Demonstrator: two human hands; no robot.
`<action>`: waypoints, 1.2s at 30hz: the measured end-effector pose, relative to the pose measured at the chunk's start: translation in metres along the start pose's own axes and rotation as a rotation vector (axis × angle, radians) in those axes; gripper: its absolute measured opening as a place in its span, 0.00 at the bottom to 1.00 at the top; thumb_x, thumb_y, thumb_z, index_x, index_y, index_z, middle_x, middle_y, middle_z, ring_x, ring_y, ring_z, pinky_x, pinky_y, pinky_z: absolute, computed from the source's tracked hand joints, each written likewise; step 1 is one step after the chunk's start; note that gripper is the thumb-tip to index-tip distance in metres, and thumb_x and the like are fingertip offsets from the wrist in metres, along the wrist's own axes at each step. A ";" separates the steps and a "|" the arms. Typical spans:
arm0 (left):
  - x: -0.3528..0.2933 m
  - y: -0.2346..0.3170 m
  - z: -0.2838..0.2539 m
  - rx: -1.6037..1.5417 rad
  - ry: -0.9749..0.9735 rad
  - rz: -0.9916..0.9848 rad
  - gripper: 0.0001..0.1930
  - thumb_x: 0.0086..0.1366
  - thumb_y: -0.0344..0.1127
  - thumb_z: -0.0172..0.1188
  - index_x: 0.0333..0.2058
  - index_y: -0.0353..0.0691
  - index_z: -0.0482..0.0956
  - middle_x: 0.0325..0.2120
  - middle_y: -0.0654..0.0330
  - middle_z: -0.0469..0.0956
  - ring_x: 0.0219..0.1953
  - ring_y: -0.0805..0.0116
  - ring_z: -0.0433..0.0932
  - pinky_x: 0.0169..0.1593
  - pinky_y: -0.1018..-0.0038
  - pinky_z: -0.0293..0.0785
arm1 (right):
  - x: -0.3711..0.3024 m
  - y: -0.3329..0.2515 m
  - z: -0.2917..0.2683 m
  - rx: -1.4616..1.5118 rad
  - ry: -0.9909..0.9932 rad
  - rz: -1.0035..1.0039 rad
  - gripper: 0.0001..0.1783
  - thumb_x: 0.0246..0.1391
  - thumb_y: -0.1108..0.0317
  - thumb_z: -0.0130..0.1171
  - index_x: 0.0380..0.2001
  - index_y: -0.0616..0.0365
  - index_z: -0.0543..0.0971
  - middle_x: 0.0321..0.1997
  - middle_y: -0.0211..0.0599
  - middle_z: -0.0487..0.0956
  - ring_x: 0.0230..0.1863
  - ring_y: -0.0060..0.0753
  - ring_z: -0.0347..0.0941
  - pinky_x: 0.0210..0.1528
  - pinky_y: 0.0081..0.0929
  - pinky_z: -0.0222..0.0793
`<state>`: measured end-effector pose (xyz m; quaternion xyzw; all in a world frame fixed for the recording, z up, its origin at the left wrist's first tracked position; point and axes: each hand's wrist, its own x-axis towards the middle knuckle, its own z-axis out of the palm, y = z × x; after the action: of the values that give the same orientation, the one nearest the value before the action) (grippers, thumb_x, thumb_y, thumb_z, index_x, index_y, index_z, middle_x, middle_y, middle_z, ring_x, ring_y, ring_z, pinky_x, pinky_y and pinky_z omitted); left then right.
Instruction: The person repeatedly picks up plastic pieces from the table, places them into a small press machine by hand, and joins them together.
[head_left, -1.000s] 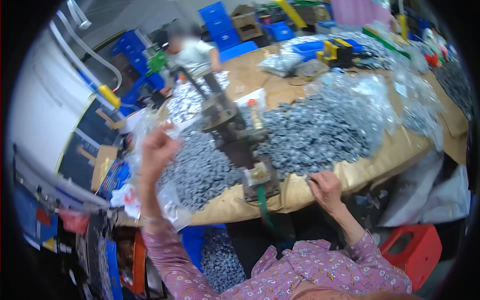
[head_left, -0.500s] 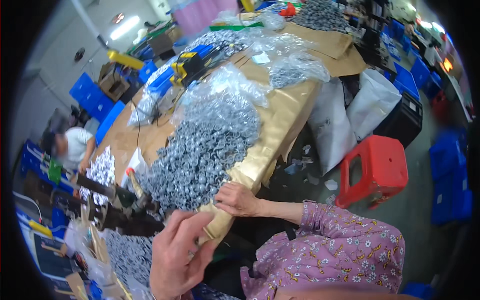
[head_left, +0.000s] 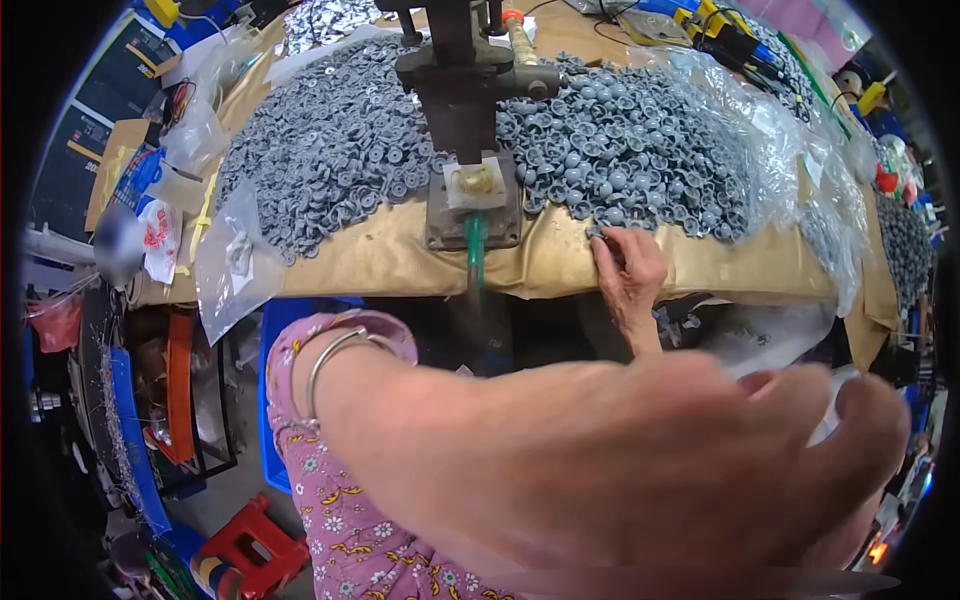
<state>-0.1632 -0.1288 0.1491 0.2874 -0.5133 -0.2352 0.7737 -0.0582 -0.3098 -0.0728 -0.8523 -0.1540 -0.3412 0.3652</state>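
Note:
My left hand point(head_left: 720, 455) is very close to the camera and reaches across the lower part of the view. Its fingers bend down at the right, blurred, and their tips are hidden. A metal bangle point(head_left: 325, 375) circles that wrist. At the table's front edge, my right hand point(head_left: 632, 270) has thumb and forefinger pinched on a small grey plastic part point(head_left: 597, 232). Beyond it spreads a heap of grey dome-shaped plastic parts point(head_left: 640, 150). Left of that hand stands a dark metal press point(head_left: 460, 100), with a pale block point(head_left: 476, 185) on its base and a green rod point(head_left: 475, 240) in front.
Flat round grey parts point(head_left: 340, 140) are heaped left of the press. Clear plastic bags lie at the left point(head_left: 235, 260) and right point(head_left: 780, 150) of the gold-covered table point(head_left: 370, 250). Below left are a red stool point(head_left: 255, 545) and a blue bin point(head_left: 275, 400).
The view has swung round so that the press is now in the middle. My left hand has come up close to the camera and across to the right. My right hand stays by the dome-shaped parts.

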 end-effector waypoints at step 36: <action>-0.196 0.018 -0.227 2.358 1.196 -0.621 0.38 0.60 0.57 0.69 0.63 0.44 0.71 0.51 0.49 0.68 0.56 0.49 0.65 0.59 0.50 0.59 | 0.002 -0.006 0.003 -0.069 -0.022 0.039 0.08 0.52 0.77 0.70 0.35 0.60 0.82 0.29 0.36 0.78 0.26 0.31 0.74 0.29 0.29 0.70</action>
<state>-0.0216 0.0591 -0.0379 0.9332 0.0893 0.3369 0.0879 -0.0589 -0.3032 -0.0699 -0.8710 -0.1295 -0.3295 0.3407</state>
